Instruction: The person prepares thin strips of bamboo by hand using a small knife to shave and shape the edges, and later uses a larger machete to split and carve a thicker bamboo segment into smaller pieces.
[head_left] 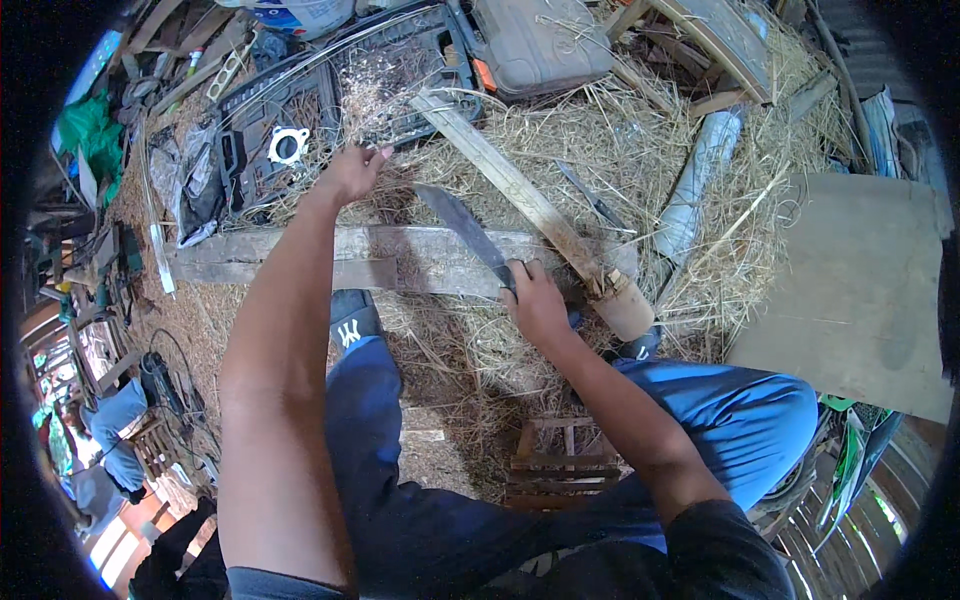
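My right hand point(535, 300) grips the handle of a large knife point(466, 228) whose dark blade points up and to the left over a worn wooden beam point(380, 258). A long split bamboo slat point(510, 180) lies slanted across the beam, its thick round end point(625, 308) just right of my right hand. My left hand point(350, 172) reaches forward into the straw near the slat's far end, fingers curled; whether it holds strands is unclear. My blue trouser legs sit below the beam.
Straw and shavings point(640, 150) cover the ground. An open black tool case point(300, 120) and a grey case point(540, 40) lie at the top. A flat board point(860, 290) is on the right, a small wooden stool point(560, 465) under me.
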